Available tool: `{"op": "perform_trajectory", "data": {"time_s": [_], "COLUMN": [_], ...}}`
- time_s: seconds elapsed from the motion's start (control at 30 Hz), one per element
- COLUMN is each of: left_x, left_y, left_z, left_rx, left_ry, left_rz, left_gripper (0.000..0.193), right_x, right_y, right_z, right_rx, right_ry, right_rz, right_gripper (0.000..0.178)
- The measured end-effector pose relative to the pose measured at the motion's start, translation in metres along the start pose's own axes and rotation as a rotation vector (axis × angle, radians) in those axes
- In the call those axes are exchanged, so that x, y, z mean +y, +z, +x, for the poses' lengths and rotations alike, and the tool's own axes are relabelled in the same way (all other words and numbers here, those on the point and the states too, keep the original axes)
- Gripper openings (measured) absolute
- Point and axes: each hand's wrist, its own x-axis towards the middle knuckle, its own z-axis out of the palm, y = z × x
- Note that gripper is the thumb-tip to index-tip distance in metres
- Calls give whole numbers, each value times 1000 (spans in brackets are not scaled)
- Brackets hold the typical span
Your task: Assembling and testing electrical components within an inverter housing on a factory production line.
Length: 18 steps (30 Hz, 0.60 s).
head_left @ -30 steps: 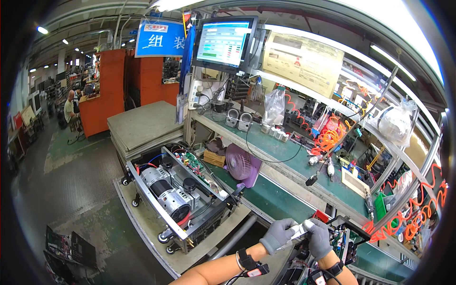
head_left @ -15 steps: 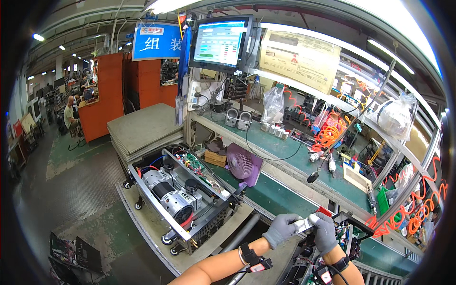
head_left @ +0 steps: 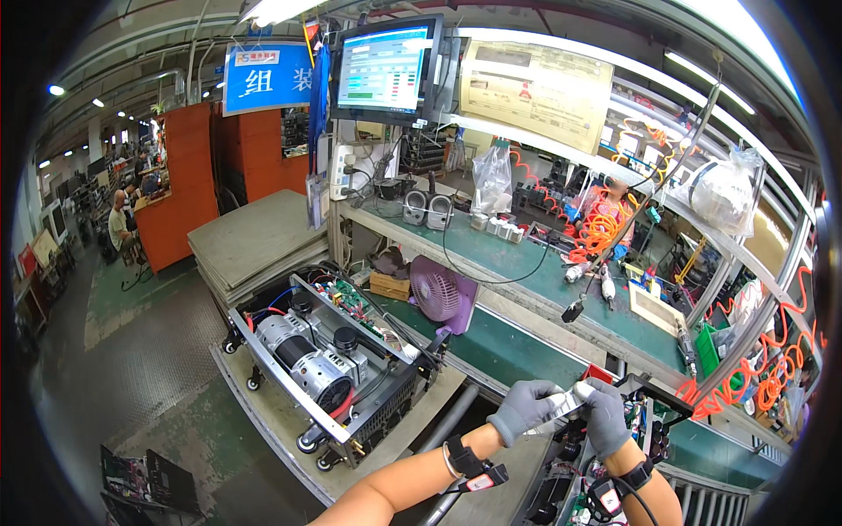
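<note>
My left hand (head_left: 524,412), in a grey glove with whitish fingertips, pinches one side of a small whitish, shiny piece (head_left: 567,406). My right hand (head_left: 606,422), gloved the same way, has its fingers closed on the other side. Fingertips cover much of the piece, so its kind cannot be made out. Both hands are held above an open machine chassis (head_left: 561,480) with circuit boards and dark parts inside, partly hidden by my forearms. Just beyond my right hand lies a red bin (head_left: 600,374).
To the left, a wheeled machine frame with a silver motor (head_left: 303,351) rests on a board. A purple fan (head_left: 436,294) stands behind it. Beyond are a shelf (head_left: 517,254) with speakers and air tools, a monitor (head_left: 386,72) and orange coiled hoses (head_left: 605,225). Rollers (head_left: 702,504) run at lower right.
The view has shifted a little, so the surroundings sit further left. Both hands stay together on the whitish piece, which is now turned slightly.
</note>
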Motion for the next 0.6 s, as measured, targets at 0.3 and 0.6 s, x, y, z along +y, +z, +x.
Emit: {"op": "perform_trajectory", "data": {"time_s": [0.3, 0.6], "left_x": [0, 4], "left_y": [0, -1], "left_z": [-2, -6], "left_rx": [17, 15], "left_ry": [26, 26], "left_rz": [19, 47], "left_gripper": [16, 15], "right_x": [-3, -4], "right_y": [4, 3], "right_z": [-3, -5], "right_rx": [6, -15], "right_ry": [2, 0], "right_rz": [1, -11], "right_gripper": [17, 18]}}
